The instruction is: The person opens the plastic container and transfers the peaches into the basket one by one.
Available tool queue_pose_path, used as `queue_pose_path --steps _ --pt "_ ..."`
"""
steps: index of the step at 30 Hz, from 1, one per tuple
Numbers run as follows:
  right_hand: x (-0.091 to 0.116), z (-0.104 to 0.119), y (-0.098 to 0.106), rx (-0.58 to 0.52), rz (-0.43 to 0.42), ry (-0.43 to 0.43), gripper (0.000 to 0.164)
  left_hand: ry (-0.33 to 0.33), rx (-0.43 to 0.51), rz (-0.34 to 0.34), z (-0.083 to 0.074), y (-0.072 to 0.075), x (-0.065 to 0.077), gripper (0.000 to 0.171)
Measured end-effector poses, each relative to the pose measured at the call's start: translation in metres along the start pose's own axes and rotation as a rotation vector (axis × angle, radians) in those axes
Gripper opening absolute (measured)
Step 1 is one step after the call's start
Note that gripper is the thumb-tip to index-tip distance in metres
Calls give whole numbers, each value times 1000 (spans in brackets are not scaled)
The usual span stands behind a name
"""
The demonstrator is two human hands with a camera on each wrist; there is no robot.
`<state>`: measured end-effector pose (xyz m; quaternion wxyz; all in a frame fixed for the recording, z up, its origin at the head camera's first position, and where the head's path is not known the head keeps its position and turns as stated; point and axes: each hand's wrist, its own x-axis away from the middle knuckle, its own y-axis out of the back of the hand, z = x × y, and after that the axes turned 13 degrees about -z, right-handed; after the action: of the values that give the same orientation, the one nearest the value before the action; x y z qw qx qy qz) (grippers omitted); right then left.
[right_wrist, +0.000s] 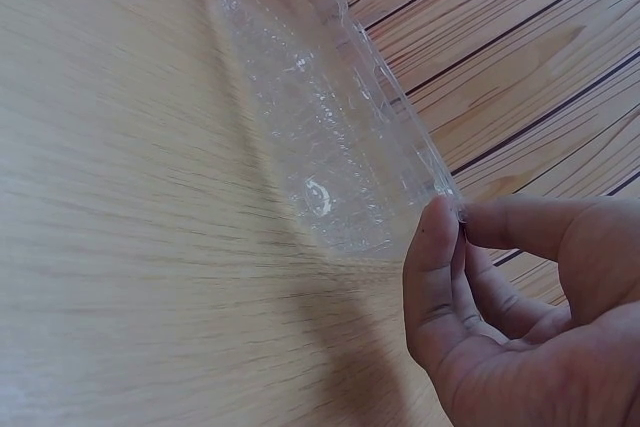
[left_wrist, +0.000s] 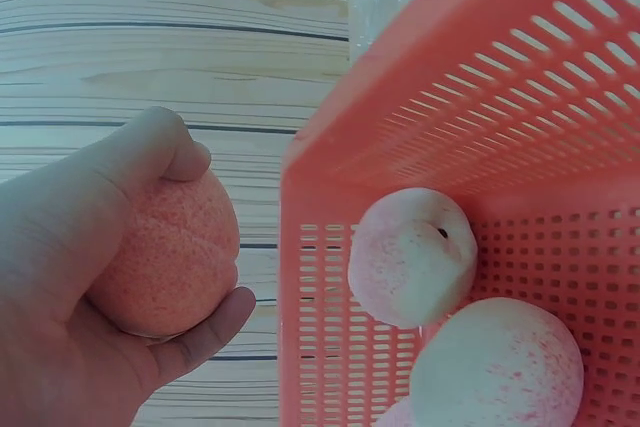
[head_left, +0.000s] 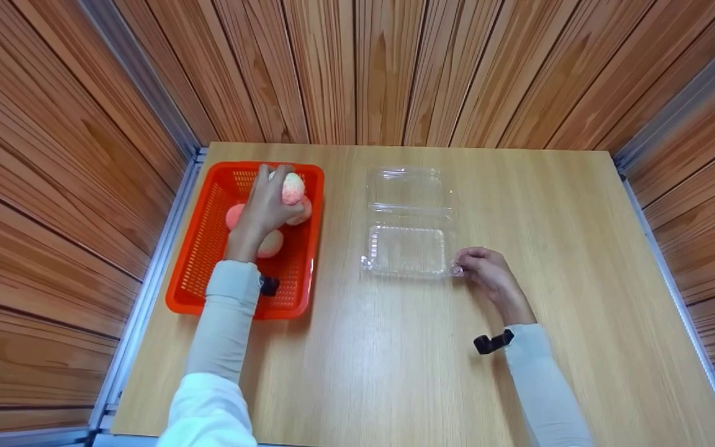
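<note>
My left hand (head_left: 264,208) grips a pink-and-cream peach (head_left: 293,187) at the far part of a red plastic basket (head_left: 313,273). In the left wrist view the thumb and fingers curl round this peach (left_wrist: 180,257), above the level of the others. Inside the basket lie several more peaches, among them a pale one (head_left: 270,244) below the wrist and a pink one (head_left: 234,216) partly behind the hand. With thumb and fingertips, my right hand (head_left: 488,271) pinches the near right corner of a clear plastic clamshell box (head_left: 407,273). The box lies with its lid (head_left: 406,186) folded back, away from me.
Basket and box stand side by side on a light wooden table (head_left: 357,360), a strip of tabletop between them. Wood-patterned panels (head_left: 382,74) rise behind the table and on both sides. Metal rails (head_left: 146,292) run along the side edges.
</note>
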<state>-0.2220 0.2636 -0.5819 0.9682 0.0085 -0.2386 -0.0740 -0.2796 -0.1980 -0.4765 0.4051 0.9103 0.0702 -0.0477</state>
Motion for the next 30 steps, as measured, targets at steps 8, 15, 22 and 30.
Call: queue_pose_path --steps 8,15,22,30 --pt "3 0 1 28 -12 -10 29 7 0 3 8 -3 4 74" --pt "4 1 0 47 -15 -8 29 0 5 4 13 -4 10 76" --pt "1 1 1 27 -9 3 28 -1 -26 30 18 -7 14 75" --pt "1 0 0 28 -7 5 28 36 -55 62 22 -11 18 74"
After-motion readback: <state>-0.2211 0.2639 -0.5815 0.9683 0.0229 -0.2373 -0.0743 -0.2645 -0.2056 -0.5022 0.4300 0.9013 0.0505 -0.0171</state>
